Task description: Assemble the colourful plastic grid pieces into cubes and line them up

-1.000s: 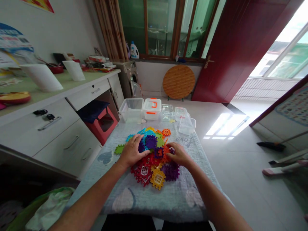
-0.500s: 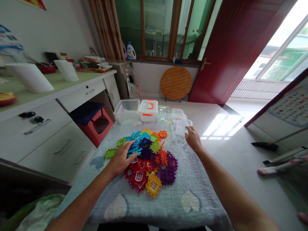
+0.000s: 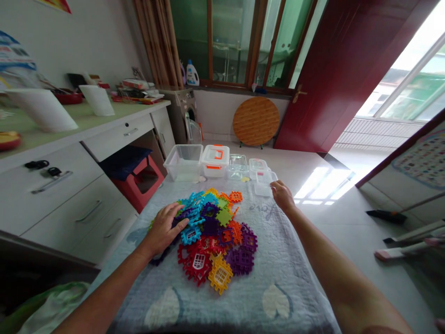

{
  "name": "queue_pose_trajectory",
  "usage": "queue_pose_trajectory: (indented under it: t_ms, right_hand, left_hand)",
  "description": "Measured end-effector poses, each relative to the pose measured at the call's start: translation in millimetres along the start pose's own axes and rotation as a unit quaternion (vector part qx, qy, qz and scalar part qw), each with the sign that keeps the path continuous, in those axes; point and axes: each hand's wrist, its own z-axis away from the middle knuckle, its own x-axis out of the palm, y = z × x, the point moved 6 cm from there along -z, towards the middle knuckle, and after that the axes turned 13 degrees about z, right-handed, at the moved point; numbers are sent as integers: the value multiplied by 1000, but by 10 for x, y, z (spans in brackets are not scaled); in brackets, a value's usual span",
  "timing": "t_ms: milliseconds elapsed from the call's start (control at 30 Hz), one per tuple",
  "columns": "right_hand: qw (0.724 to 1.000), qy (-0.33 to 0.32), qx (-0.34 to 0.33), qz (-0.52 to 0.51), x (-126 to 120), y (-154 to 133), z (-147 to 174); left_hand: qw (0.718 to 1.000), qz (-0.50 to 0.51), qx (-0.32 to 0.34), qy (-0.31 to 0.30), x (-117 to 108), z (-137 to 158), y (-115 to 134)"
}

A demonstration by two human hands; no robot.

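Observation:
A heap of colourful interlocking plastic tiles [image 3: 210, 227] with notched edges lies on the cloth-covered table. My left hand [image 3: 165, 230] rests at the heap's left side, fingers stretched over blue and dark purple tiles, thumb apart. Blue tiles [image 3: 191, 235] show beside the thumb. Nearer me in the heap are red tiles [image 3: 194, 266], a yellow window tile [image 3: 221, 274] and purple tiles [image 3: 241, 260]. At the right, my right hand [image 3: 282, 195] pinches the edge of a small clear plastic container [image 3: 263, 188] at the table's far right.
Along the table's far edge stand a large clear bin [image 3: 183, 162], a lidded box with orange clips [image 3: 214, 161], a clear container [image 3: 237, 167] and a small lidded box [image 3: 257, 165]. A red stool [image 3: 144, 178] is left of the table, below a counter [image 3: 135, 111].
My left hand has slid left and slightly towards me, and more blue and dark tiles show around it. My right hand stays at the clear container, which has shifted slightly.

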Motion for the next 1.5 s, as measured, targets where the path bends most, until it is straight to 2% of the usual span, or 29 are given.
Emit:
queue_pose_trajectory:
  t_ms: [233, 367, 500, 600, 633, 767, 900, 1033, 1133, 1267, 1400, 1500]
  right_hand:
    - [1000, -12, 7, 11, 79, -80, -113]
    - [1000, -17, 13, 10, 76, -102, -127]
    - [999, 31, 26, 0, -83, -201, 53]
    - [998, 59, 31, -19, -179, -407, 271]
    - [999, 41, 14, -30, -156, -520, 325]
    - [987, -132, -80, -39, 195, -1018, 395]
    - [979, -177, -99, -32, 501, -1291, 236]
    - [967, -218, -128, -22, 660, -1403, 140]
    - [958, -242, -153, -9, 614, -1382, 196]
    - [951, -257, -170, 14, 394, -1233, 393]
    - [944, -272, -188, 10, 161, -1055, 647]
    - [940, -287, -180, -35, 40, -942, 803]
  left_hand:
    - [998, -39, -48, 13, 29, -7, -272]
    - [997, -31, -74, -17, 119, 1, -362]
    - [996, -14, -76, -45, 178, 22, -320]
    - [998, 0, -57, -33, 150, 12, -277]
    - [998, -4, -55, -22, 128, -2, -274]
    - [992, -74, -97, 15, 60, -108, -329]
    - [980, -87, -172, -41, 132, -201, -410]
    - [985, -39, -154, -69, 189, -202, -383]
    - [990, 12, -109, -91, 210, -148, -302]
    - [990, 75, -47, -110, 200, -79, -130]
    - [990, 94, -30, -100, 186, -31, -9]
    - [995, 54, -40, -74, 188, 28, 10]
